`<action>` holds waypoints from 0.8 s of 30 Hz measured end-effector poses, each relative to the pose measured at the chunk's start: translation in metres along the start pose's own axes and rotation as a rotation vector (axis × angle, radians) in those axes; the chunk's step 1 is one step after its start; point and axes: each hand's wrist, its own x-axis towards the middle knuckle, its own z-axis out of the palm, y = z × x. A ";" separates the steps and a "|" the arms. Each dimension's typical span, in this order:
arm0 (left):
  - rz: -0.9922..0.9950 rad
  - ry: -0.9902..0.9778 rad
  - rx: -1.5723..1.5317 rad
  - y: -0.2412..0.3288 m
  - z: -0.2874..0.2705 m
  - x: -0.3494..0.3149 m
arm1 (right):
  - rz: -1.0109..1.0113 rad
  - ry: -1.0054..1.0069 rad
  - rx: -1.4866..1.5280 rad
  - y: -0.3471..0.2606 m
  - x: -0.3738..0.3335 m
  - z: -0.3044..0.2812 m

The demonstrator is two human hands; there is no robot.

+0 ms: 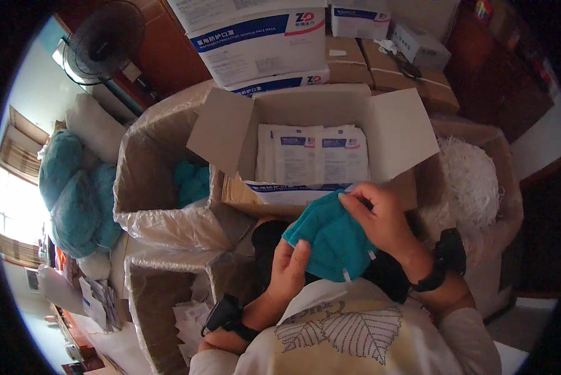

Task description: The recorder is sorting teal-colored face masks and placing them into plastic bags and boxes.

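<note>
A teal folded face mask (333,244) is spread between my two hands in front of my chest. My left hand (286,265) is closed on its lower left edge, thumb on top. My right hand (379,219) pinches the upper right edge between thumb and fingers. Small white tabs stick out at the mask's lower side. Whether it is a single mask or several layered together, I cannot tell. Just beyond my hands stands an open white carton (321,112), its side flaps spread. Inside the carton, flat white printed packets (299,159) lie side by side.
Left of the carton, a plastic-lined box (161,144) holds teal masks (191,182). A nearer lined box (149,300) contains white papers or packets. To the right, another box holds white stringy material (471,181). Stacked cartons (255,47), teal bundles (74,194) and a fan (105,44) stand around.
</note>
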 end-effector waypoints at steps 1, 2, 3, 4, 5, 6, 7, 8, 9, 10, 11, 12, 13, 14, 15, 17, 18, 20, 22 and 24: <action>-0.046 0.014 -0.027 0.004 0.002 0.000 | 0.023 -0.041 -0.018 0.001 0.000 -0.001; -0.053 0.033 -0.060 0.004 0.000 0.001 | 0.046 -0.082 -0.037 0.001 0.001 -0.002; -0.061 0.052 -0.093 0.003 -0.001 0.002 | 0.064 -0.052 0.041 0.001 0.001 -0.001; -0.068 0.071 -0.126 0.003 -0.003 0.003 | 0.082 -0.022 0.117 0.001 0.002 -0.001; -0.047 0.088 -0.127 0.002 -0.005 0.002 | 0.099 0.007 0.194 0.000 0.002 0.000; -0.025 0.106 -0.127 0.001 -0.006 0.002 | 0.097 0.069 0.245 0.003 0.005 -0.002; -0.004 0.123 -0.126 0.000 -0.008 0.002 | 0.093 0.130 0.297 0.007 0.008 -0.005; 0.002 0.141 -0.067 -0.005 -0.010 0.001 | 0.090 0.192 0.349 0.009 0.010 -0.007; 0.008 0.158 -0.008 -0.012 -0.012 -0.001 | 0.075 0.202 0.309 0.007 0.010 -0.005; 0.013 0.174 0.051 -0.016 -0.012 -0.003 | 0.061 0.213 0.268 0.004 0.011 -0.001; 0.013 0.188 0.038 -0.019 -0.011 -0.004 | 0.047 0.225 0.227 0.002 0.012 0.002; 0.013 0.203 0.025 -0.020 -0.007 -0.005 | 0.020 0.222 0.182 0.003 0.013 0.005; 0.013 0.216 0.009 -0.022 -0.004 -0.006 | -0.006 0.219 0.134 0.007 0.015 0.008; 0.032 0.210 -0.096 -0.023 0.001 -0.005 | -0.032 0.217 0.086 0.009 0.016 0.010; 0.051 0.204 -0.202 -0.023 0.005 -0.003 | -0.047 0.231 0.055 0.009 0.017 0.011; 0.060 0.197 -0.308 -0.025 0.005 -0.003 | -0.078 0.254 -0.003 0.007 0.018 0.015; 0.050 0.192 -0.310 -0.030 0.001 -0.004 | -0.070 0.254 -0.015 0.006 0.019 0.016; 0.061 0.182 -0.221 -0.032 0.000 -0.005 | -0.050 0.256 -0.042 0.007 0.019 0.020; 0.108 0.170 -0.039 -0.031 0.004 -0.005 | -0.047 0.256 -0.016 0.007 0.018 0.026; 0.062 0.215 -0.024 -0.026 0.006 -0.004 | -0.052 0.224 0.020 0.009 0.016 0.027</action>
